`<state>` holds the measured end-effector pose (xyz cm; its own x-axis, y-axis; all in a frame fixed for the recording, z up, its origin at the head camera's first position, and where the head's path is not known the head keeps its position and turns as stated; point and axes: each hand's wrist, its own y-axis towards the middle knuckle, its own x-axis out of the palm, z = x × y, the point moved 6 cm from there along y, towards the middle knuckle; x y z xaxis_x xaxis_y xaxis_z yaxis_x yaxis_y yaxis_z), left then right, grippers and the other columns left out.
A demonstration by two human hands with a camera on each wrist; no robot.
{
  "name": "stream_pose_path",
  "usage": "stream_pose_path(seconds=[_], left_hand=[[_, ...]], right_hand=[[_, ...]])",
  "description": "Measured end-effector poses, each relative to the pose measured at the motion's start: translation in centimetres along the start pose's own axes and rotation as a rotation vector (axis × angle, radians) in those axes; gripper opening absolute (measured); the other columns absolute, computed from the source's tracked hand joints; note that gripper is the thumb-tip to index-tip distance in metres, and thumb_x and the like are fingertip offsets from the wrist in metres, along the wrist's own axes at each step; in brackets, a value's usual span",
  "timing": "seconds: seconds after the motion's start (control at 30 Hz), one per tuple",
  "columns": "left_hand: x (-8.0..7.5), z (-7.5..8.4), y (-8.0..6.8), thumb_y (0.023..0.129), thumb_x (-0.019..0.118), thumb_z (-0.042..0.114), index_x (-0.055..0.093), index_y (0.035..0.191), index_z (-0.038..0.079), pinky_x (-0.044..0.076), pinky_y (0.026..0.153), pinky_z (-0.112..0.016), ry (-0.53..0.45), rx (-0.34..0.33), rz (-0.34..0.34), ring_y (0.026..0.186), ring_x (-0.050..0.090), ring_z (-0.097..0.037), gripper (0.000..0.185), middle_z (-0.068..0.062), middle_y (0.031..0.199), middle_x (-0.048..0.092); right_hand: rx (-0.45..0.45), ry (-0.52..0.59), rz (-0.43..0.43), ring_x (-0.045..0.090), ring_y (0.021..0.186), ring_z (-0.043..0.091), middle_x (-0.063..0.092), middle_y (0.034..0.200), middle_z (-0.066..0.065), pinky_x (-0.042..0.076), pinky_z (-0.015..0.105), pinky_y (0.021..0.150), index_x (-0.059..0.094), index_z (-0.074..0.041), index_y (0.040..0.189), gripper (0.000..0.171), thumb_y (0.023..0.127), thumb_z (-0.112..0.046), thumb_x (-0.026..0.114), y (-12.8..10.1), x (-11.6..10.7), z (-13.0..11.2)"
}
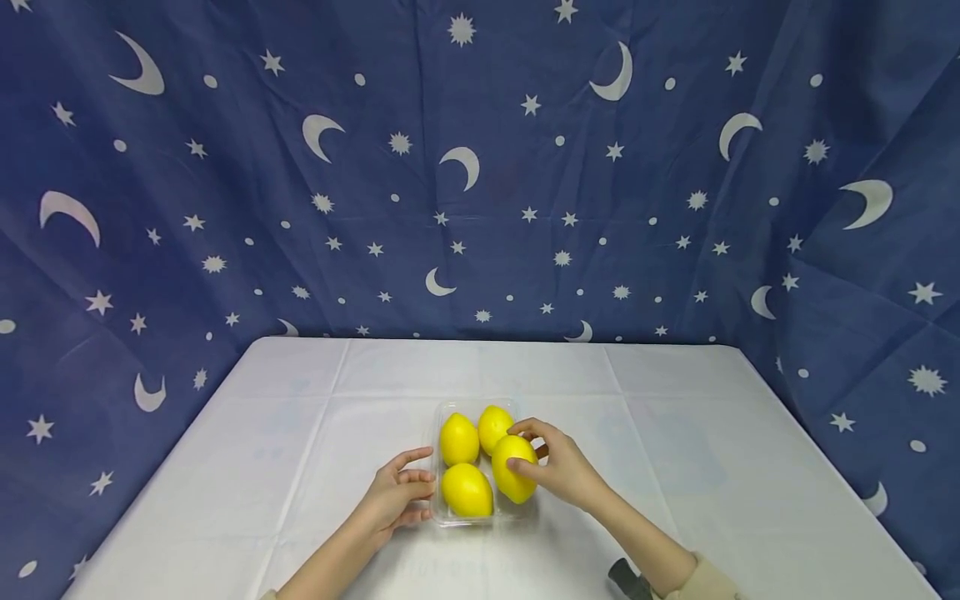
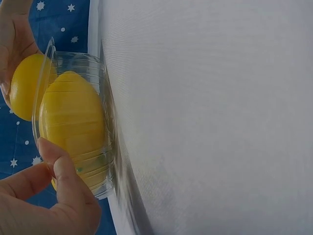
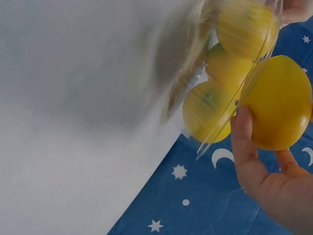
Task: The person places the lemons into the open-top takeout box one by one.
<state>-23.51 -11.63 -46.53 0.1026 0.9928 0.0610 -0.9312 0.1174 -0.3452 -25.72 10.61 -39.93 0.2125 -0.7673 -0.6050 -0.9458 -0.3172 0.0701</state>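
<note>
A clear plastic container [image 1: 438, 518] stands on the table with three yellow lemons in it: one at the back left [image 1: 459, 439], one at the back right [image 1: 495, 427] and one at the front left [image 1: 467, 490]. My right hand [image 1: 562, 468] holds another lemon [image 1: 515, 479] between thumb and fingers, over the container's front right part. In the right wrist view this lemon [image 3: 279, 105] is beside the rim, above the others. My left hand [image 1: 401, 492] is at the container's left side, its fingertips touching the rim and wall, as the left wrist view shows.
A white cloth covers the table [image 1: 337, 425]. Behind and beside it hangs a blue curtain [image 1: 480, 183] with moons and stars. A dark grey device [image 1: 628, 577] sits near my right wrist, by a beige sleeve [image 1: 701, 582].
</note>
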Motion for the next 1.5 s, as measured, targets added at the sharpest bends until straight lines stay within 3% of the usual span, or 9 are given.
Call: stream_pose_path(seconds=[0.2, 0.4, 0.6, 0.77, 0.87, 1.13, 1.33, 1.43, 1.5], left_hand=[[0.0, 0.2, 0.3, 0.085, 0.060, -0.003, 0.039, 0.138, 0.005, 0.057, 0.060, -0.024, -0.001, 0.002, 0.000, 0.076, 0.055, -0.015, 0.058, -0.003, 0.092, 0.056], [0.0, 0.1, 0.2, 0.086, 0.059, -0.004, 0.038, 0.138, 0.005, 0.057, 0.059, -0.024, -0.005, -0.004, -0.007, 0.075, 0.055, -0.014, 0.057, -0.001, 0.087, 0.055], [0.1, 0.1, 0.1, 0.085, 0.059, -0.003, 0.037, 0.138, 0.004, 0.057, 0.059, -0.024, 0.011, -0.002, -0.020, 0.074, 0.055, -0.014, 0.058, 0.001, 0.085, 0.055], [0.1, 0.1, 0.1, 0.085, 0.059, -0.003, 0.037, 0.138, 0.004, 0.057, 0.058, -0.024, 0.014, -0.003, -0.020, 0.074, 0.055, -0.014, 0.058, 0.002, 0.084, 0.054], [0.2, 0.1, 0.2, 0.085, 0.060, -0.003, 0.037, 0.138, 0.004, 0.057, 0.059, -0.024, 0.010, -0.001, -0.025, 0.074, 0.055, -0.013, 0.058, 0.002, 0.084, 0.055], [0.3, 0.2, 0.3, 0.084, 0.061, -0.003, 0.039, 0.138, 0.005, 0.057, 0.058, -0.023, 0.012, -0.001, -0.015, 0.074, 0.055, -0.013, 0.058, 0.002, 0.084, 0.055], [0.3, 0.3, 0.3, 0.084, 0.061, -0.004, 0.039, 0.137, 0.005, 0.057, 0.058, -0.023, 0.008, -0.005, -0.008, 0.075, 0.055, -0.013, 0.058, 0.003, 0.083, 0.054], [0.3, 0.3, 0.3, 0.085, 0.060, -0.004, 0.039, 0.137, 0.005, 0.057, 0.058, -0.023, 0.008, -0.006, -0.005, 0.074, 0.055, -0.014, 0.057, 0.003, 0.082, 0.053], [0.3, 0.3, 0.3, 0.084, 0.060, -0.004, 0.039, 0.137, 0.004, 0.057, 0.058, -0.024, 0.008, -0.007, -0.007, 0.074, 0.055, -0.014, 0.057, 0.004, 0.082, 0.053]], right_hand=[[-0.021, -0.054, 0.030, 0.054, 0.081, 0.019, 0.059, 0.105, 0.012, 0.050, 0.022, 0.062, 0.059, -0.008, 0.111, 0.035, 0.080, -0.017, 0.074, -0.2, 0.3, -0.5], [-0.064, -0.205, -0.001, 0.050, 0.078, 0.016, 0.057, 0.097, 0.008, 0.048, 0.024, 0.065, 0.059, -0.010, 0.110, 0.037, 0.079, -0.022, 0.075, -0.2, 1.3, -1.4], [-0.045, -0.279, -0.026, 0.046, 0.073, 0.015, 0.054, 0.091, 0.007, 0.043, 0.023, 0.059, 0.059, -0.008, 0.111, 0.039, 0.079, -0.025, 0.075, -0.2, 2.0, -1.7], [-0.070, -0.316, 0.018, 0.058, 0.086, 0.022, 0.065, 0.101, 0.014, 0.055, 0.034, 0.074, 0.063, -0.002, 0.109, 0.041, 0.078, -0.025, 0.076, -0.3, 1.8, -2.1], [-0.102, -0.328, 0.023, 0.061, 0.100, 0.028, 0.063, 0.112, 0.015, 0.055, 0.041, 0.088, 0.062, -0.001, 0.113, 0.044, 0.077, -0.022, 0.077, -0.6, 1.7, -2.6], [-0.126, -0.392, -0.129, 0.060, 0.106, 0.032, 0.062, 0.118, 0.017, 0.053, 0.046, 0.091, 0.063, -0.001, 0.117, 0.046, 0.075, -0.013, 0.078, -1.2, 1.5, -3.6], [-0.102, -0.439, -0.123, 0.062, 0.094, 0.025, 0.065, 0.109, 0.016, 0.056, 0.039, 0.084, 0.064, 0.001, 0.114, 0.048, 0.072, -0.014, 0.080, -0.6, 2.1, -3.2], [-0.165, -0.557, -0.116, 0.057, 0.077, 0.016, 0.066, 0.097, 0.012, 0.054, 0.026, 0.070, 0.065, 0.001, 0.111, 0.046, 0.071, -0.018, 0.080, -0.6, 3.2, -3.0], [-0.219, -0.647, -0.105, 0.049, 0.068, 0.012, 0.065, 0.087, 0.008, 0.046, 0.019, 0.060, 0.067, 0.001, 0.107, 0.045, 0.070, -0.020, 0.081, -0.6, 3.9, -3.0]])
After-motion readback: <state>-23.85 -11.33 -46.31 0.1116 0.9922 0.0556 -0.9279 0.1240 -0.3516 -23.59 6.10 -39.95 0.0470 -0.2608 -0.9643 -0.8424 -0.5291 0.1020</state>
